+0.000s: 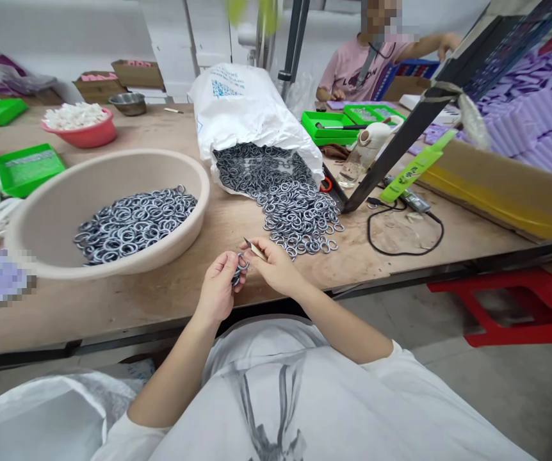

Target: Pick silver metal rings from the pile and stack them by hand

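Close to the table's front edge, my left hand (216, 289) is closed on a few grey rings (236, 276), their lower part hidden in the palm. My right hand (278, 267) is closed on a small knife (255, 250) with a pale handle and a dark pointed tip, its fingers touching or nearly touching the rings. Just beyond lies a loose heap of grey rings (300, 214), spilling from the mouth of a white sack (244, 105). To the left stands a wide beige basin (40, 221), partly filled with more grey rings (136, 224).
A slanted dark metal post (391, 147) rises right of the heap, near a black cable (405, 254). Green trays (31, 169) and a red bowl (84, 136) sit at left. Across the table is a person in pink (353, 67). A red stool (511, 307) stands at lower right.
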Tool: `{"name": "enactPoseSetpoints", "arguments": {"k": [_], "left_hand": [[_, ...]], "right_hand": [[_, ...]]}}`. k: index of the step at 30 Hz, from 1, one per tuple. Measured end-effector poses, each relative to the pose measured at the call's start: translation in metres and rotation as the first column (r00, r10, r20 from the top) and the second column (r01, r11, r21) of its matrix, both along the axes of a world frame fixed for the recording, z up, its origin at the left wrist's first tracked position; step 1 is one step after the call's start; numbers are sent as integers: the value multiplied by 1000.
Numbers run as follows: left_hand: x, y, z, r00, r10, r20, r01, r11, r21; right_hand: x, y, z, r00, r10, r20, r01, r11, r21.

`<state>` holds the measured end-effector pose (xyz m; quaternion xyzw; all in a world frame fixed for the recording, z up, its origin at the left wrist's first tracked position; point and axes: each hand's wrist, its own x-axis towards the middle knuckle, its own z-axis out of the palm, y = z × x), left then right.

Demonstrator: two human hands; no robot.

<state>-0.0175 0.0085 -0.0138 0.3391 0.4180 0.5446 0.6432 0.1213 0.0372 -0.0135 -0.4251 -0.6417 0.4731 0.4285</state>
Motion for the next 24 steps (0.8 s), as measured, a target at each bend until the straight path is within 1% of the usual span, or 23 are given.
{"name": "enactPoseSetpoints", "arguments": {"k": [3,4,5,7,9,11,13,16,18,20,24], "left_hand": [[-1,0,0,1000,-3,-19,4,1000,19],[-1,0,0,1000,-11,-15,11,1000,10],[0,0,-1,1000,-17,-7,17,1000,-4],[1,-1,-2,999,-35,9,35,999,-34],[3,-2,-3,996,-89,7,89,994,-57],[4,-3,-4,987,-158,9,159,984,-83],[3,-5,-4,981,-192,37,195,975,-110],[1,-5,0,985,-155,81,164,979,-122],[2,-6,2,988,-134,82,143,982,-126],[4,-7,4,987,-140,77,149,980,-130],[11,-8,4,986,-147,85,157,978,-138]], "right_hand": [[1,0,1,1000,-10,21,8,992,124],[2,0,2,1000,0,-7,1,991,136],[2,0,1,998,15,-65,-7,992,122],[1,0,-1,976,34,-217,-24,998,52],[-1,-1,-5,953,13,-304,-16,1000,-8],[-2,-3,-8,960,-39,-277,44,999,12],[-1,-4,-9,975,-92,-203,111,990,87],[2,-6,-6,987,-96,-128,117,979,169],[3,-7,-3,990,-80,-113,100,978,181],[3,-8,-1,990,-79,-114,99,978,182],[1,-10,-2,989,-90,-116,108,981,163]]}}
